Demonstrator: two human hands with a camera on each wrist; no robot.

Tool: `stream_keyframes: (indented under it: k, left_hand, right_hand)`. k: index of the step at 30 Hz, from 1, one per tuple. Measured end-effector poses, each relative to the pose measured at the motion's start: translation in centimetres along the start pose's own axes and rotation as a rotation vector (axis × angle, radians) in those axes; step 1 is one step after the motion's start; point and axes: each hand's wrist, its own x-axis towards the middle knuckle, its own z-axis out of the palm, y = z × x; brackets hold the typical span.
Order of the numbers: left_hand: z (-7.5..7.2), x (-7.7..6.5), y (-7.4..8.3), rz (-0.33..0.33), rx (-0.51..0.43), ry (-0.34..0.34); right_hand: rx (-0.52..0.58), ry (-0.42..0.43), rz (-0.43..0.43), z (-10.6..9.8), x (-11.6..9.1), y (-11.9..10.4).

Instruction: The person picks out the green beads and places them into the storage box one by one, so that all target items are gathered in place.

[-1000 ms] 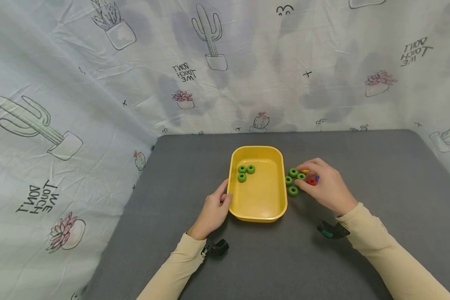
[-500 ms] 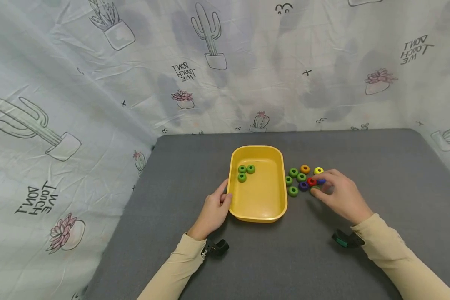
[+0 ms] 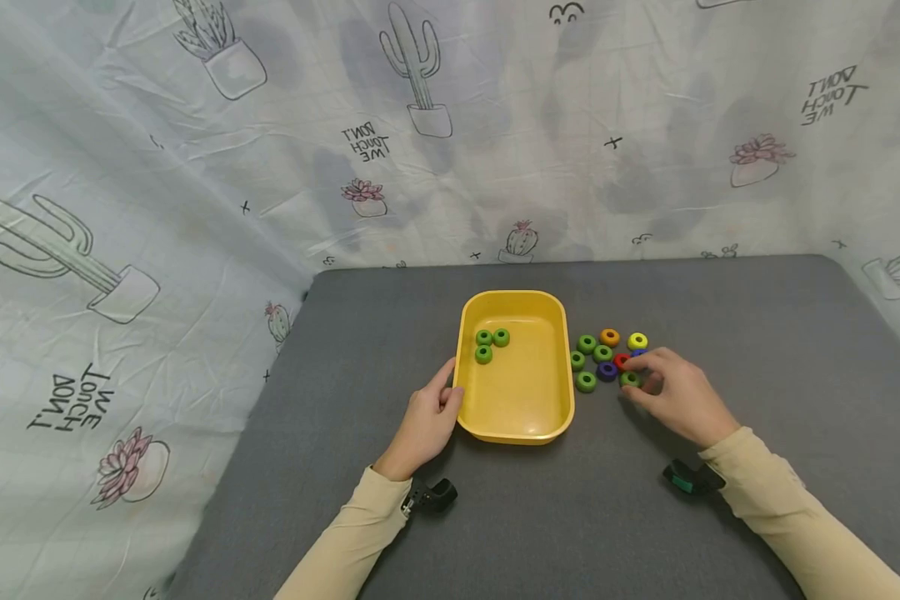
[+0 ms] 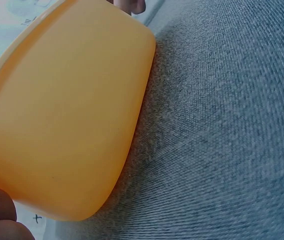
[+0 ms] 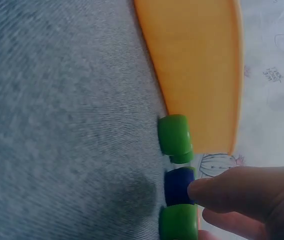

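Note:
In the head view, my left hand [image 3: 424,421] holds the yellow tray [image 3: 516,412] at its left side, thumb at the rim. Three green beads [image 3: 483,355] sit inside, toward the far left. My right hand [image 3: 678,396] is over the bead cluster right of the tray, thumb and fingers curved and parted about a green bead [image 3: 630,379]. The fingertips overlap a red bead [image 3: 622,362] and a blue bead [image 3: 638,354]. In the right wrist view, the thumb [image 5: 217,192] overlaps a dark blue bead [image 5: 178,186], beside a green bead [image 5: 179,222].
Several more green beads [image 3: 586,382] lie along the tray's right wall. An orange bead [image 3: 610,337] and a yellow bead [image 3: 637,341] are at the cluster's far side. The grey table [image 3: 540,525] ends at a patterned cloth [image 3: 495,192] behind.
The right hand has moved right and toward me off the left part of the cluster, uncovering orange, yellow and dark blue beads. Lately it has barely shifted. The left hand and tray stay put.

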Motion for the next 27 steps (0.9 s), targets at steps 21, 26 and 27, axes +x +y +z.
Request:
stream_keyframes:
  k: [21, 26, 27]
  left_hand:
    - [-0.07, 0.18, -0.06, 0.032, -0.001, 0.003]
    - [-0.06, 0.18, -0.09, 0.034, -0.002, 0.005]
    - [-0.06, 0.16, -0.07, 0.032, -0.002, 0.005]
  right_hand:
    - [-0.004, -0.019, -0.037, 0.33, 0.08, 0.29]
    - [0.000, -0.013, -0.041, 0.34, 0.21, 0.31]
    - [0.000, -0.010, -0.044, 0.35, 0.23, 0.32]
